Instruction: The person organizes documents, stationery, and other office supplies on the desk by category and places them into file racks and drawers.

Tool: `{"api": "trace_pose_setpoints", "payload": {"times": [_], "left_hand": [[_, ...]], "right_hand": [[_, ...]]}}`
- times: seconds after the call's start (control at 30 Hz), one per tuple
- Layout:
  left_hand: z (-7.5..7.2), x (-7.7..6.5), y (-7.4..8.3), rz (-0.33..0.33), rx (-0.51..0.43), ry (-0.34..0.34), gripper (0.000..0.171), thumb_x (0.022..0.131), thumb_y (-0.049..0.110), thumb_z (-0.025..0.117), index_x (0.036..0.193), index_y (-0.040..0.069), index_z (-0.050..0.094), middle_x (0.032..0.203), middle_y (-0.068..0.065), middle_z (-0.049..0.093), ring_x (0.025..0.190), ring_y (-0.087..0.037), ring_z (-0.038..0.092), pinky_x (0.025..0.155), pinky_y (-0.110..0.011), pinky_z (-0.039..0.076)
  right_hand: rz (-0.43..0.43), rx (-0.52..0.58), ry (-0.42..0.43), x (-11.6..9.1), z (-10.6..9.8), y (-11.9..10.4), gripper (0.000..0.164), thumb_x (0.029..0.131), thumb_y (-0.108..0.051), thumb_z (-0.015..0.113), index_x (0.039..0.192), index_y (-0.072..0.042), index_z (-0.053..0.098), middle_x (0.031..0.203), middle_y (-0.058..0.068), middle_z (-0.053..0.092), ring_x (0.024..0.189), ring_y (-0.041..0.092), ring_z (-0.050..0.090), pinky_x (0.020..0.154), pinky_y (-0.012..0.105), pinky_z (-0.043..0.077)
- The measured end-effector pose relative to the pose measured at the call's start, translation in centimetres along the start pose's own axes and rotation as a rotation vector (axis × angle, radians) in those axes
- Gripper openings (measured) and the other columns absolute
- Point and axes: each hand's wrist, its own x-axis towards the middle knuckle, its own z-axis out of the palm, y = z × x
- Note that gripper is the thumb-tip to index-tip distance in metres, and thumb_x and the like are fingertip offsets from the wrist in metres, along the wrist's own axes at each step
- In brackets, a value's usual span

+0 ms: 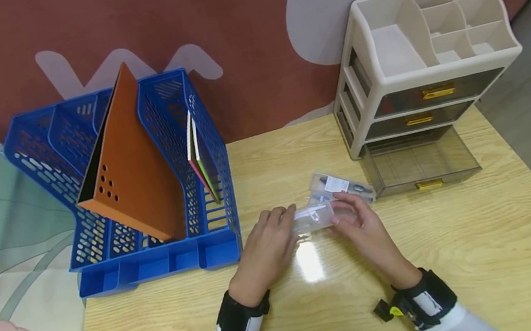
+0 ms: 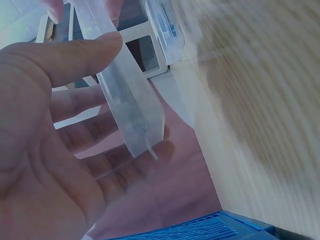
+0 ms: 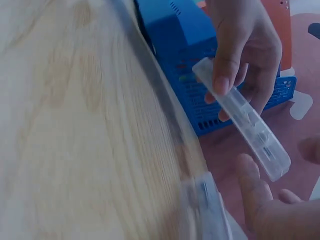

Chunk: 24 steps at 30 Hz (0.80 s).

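Observation:
A clear, frosted plastic case is held above the table by my left hand. In the left wrist view the thumb presses one face of the case, with the fingers behind it. Something pale shows through its side; its kind is unclear. My right hand is at the case's other end, thumb and fingers spread about it; the right wrist view shows small gaps between thumb and case. Behind the hands, another clear case with a white label and dark pens inside lies on the table.
At the left stands a blue file rack with an orange folder and thin booklets. A white drawer organizer stands back right, its transparent bottom drawer pulled out. A black strap end hangs by the right wrist.

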Motion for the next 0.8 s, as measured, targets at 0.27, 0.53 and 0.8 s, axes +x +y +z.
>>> {"api": "trace_pose_setpoints", "payload": {"times": [0.27, 0.53, 0.8], "left_hand": [[-0.4, 0.5, 0.4, 0.038, 0.016, -0.013, 0.057, 0.095, 0.026, 0.075, 0.144, 0.004, 0.057, 0.132, -0.012, 0.067, 0.112, -0.026, 0.064, 0.097, -0.036, 0.058], [-0.3, 1.2, 1.1, 0.093, 0.017, -0.013, 0.057, 0.094, 0.024, 0.077, 0.143, 0.003, 0.058, 0.131, -0.011, 0.068, 0.111, -0.024, 0.064, 0.097, -0.032, 0.057], [-0.1, 1.2, 1.3, 0.122, 0.014, -0.025, 0.056, 0.093, 0.022, 0.077, 0.142, 0.003, 0.059, 0.13, -0.01, 0.068, 0.111, -0.024, 0.063, 0.098, -0.032, 0.055]], "right_hand": [[-0.25, -0.465, -0.031, 0.1, -0.4, -0.7, 0.064, 0.088, 0.003, 0.077, 0.146, -0.003, 0.05, 0.147, 0.022, 0.052, 0.123, 0.023, 0.061, 0.099, 0.025, 0.056], [-0.637, -1.002, -0.143, 0.5, -0.6, -1.7, 0.061, 0.078, -0.014, 0.089, 0.133, -0.006, 0.064, 0.14, 0.015, 0.06, 0.13, 0.036, 0.055, 0.109, 0.054, 0.047], [-0.803, -1.181, -0.327, 0.8, -1.6, -2.2, 0.042, 0.108, -0.044, 0.048, 0.13, -0.016, 0.07, 0.134, 0.015, 0.064, 0.126, 0.034, 0.061, 0.102, 0.05, 0.055]]}}
